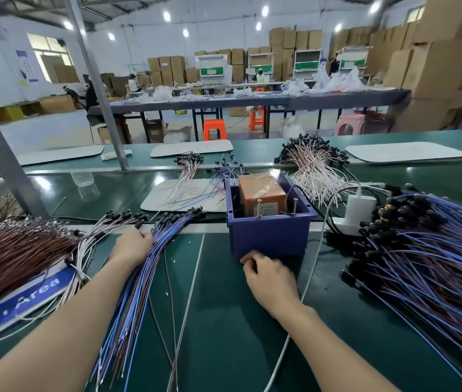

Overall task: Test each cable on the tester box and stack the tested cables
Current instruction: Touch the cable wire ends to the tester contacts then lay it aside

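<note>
Your left hand (pixel 132 246): fingertips are buried among the strands of the blue cable stack (pixel 139 278), just below its black connector ends, so you cannot tell whether they pinch a cable or only rest there. Your right hand (pixel 269 275): fingers curled under together in a loose fist with nothing showing in it, knuckles at the foot of the tester box (pixel 269 239), touching it or just short of it. The tester box is a blue plastic bin, centre of the green bench (pixel 224 321). An orange unit (pixel 260 193) sits inside it, and two metal pins stand upright at its near edge. The orange unit's label is too small to read. Right of the box is a white adapter (pixel 361 206), plugged into a white power strip. Beyond that is a big heap of blue cables (pixel 422 256). Left of your stack is a thin white-pink bundle (pixel 91 244), then a brown cable heap (pixel 12 250) lying over a blue sign (pixel 26 301). On the sign only "Area" reads clearly; the letters before it are cut off.
</note>
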`<state>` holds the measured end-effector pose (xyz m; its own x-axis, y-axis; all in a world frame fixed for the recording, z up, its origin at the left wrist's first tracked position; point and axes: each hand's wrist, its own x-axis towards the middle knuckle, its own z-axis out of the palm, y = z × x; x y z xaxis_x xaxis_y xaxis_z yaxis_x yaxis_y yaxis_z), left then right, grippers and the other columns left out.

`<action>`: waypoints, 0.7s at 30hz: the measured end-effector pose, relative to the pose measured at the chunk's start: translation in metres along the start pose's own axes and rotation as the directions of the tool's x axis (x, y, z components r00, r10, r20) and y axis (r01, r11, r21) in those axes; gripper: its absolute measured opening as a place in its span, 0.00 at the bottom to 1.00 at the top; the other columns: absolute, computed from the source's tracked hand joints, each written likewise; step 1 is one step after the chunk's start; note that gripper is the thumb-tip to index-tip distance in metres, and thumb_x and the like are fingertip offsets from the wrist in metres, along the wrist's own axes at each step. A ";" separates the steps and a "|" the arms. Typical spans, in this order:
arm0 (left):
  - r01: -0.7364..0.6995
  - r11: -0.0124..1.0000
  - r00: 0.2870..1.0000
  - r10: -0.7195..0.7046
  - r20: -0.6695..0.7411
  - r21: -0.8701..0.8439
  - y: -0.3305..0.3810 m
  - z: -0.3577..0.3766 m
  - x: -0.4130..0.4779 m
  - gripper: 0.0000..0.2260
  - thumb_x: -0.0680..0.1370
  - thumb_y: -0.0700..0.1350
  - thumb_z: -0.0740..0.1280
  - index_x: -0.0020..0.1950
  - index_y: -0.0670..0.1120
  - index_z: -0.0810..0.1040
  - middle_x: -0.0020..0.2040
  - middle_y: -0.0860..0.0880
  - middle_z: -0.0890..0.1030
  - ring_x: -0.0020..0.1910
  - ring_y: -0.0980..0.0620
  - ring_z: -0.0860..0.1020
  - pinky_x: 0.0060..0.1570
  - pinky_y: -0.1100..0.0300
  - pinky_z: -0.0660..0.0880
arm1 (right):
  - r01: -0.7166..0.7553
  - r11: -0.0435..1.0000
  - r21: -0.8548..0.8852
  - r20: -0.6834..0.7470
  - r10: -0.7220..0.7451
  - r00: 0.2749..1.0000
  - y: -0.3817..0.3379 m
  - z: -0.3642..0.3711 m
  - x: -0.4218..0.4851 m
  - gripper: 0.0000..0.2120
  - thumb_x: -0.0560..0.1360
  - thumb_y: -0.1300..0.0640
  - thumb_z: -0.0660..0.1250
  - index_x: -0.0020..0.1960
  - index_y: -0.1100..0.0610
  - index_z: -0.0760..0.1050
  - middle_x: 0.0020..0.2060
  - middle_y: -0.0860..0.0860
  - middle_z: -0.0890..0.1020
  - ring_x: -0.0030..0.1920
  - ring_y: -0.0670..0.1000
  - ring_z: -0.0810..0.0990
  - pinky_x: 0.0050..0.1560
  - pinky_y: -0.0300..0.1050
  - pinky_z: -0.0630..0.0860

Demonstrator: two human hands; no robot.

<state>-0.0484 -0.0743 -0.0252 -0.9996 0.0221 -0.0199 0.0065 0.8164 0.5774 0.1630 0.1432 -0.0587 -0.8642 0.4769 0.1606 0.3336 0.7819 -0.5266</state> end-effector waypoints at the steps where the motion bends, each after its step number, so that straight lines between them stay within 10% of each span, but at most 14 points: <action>1: 0.016 0.999 1.000 -0.017 -0.023 -0.031 0.001 0.000 -0.002 0.14 0.82 0.46 0.61 0.38 0.41 0.75 0.42 0.39 0.79 0.42 0.42 0.75 0.42 0.55 0.68 | -0.001 1.000 0.014 -0.001 0.001 1.000 0.001 0.000 0.000 0.11 0.82 0.48 0.56 0.59 0.44 0.76 0.45 0.48 0.84 0.43 0.53 0.79 0.40 0.44 0.68; 6: -0.033 0.950 0.965 -0.050 -0.258 -0.310 0.016 -0.008 -0.026 0.12 0.83 0.46 0.60 0.45 0.40 0.75 0.40 0.43 0.77 0.42 0.41 0.75 0.42 0.53 0.68 | -0.020 0.997 0.075 0.018 0.018 1.000 0.001 -0.004 -0.002 0.11 0.82 0.49 0.57 0.57 0.42 0.77 0.43 0.44 0.83 0.40 0.49 0.77 0.40 0.45 0.70; 9: -0.327 0.825 0.881 0.089 -0.465 -0.461 0.037 -0.023 -0.058 0.10 0.85 0.49 0.58 0.52 0.43 0.72 0.41 0.47 0.79 0.41 0.43 0.79 0.38 0.51 0.73 | 0.027 0.936 0.350 0.055 -0.049 0.997 -0.008 -0.016 -0.010 0.10 0.82 0.50 0.59 0.53 0.41 0.79 0.35 0.42 0.82 0.36 0.44 0.78 0.37 0.44 0.74; 16: -0.813 0.522 0.580 0.685 -0.440 -0.258 0.089 -0.015 -0.173 0.05 0.80 0.56 0.60 0.48 0.56 0.68 0.31 0.59 0.76 0.27 0.54 0.72 0.28 0.58 0.67 | 0.156 0.288 0.945 -0.093 -0.222 0.971 -0.065 -0.102 -0.011 0.25 0.73 0.38 0.69 0.67 0.46 0.75 0.52 0.48 0.85 0.53 0.49 0.84 0.57 0.43 0.80; 21: -0.919 0.384 0.393 0.880 -0.265 -0.088 0.099 0.016 -0.201 0.06 0.82 0.48 0.65 0.51 0.56 0.68 0.32 0.55 0.72 0.34 0.51 0.74 0.29 0.55 0.73 | 0.084 -0.039 0.996 -0.091 -0.269 0.959 -0.044 -0.130 -0.021 0.16 0.72 0.48 0.72 0.54 0.57 0.80 0.34 0.48 0.70 0.30 0.47 0.68 0.38 0.42 0.75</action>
<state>0.1534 0.0110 0.0231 -0.3952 0.5746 0.7167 0.9186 0.2425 0.3121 0.2156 0.1504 0.0693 -0.8840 0.2838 0.3716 -0.4605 -0.3906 -0.7971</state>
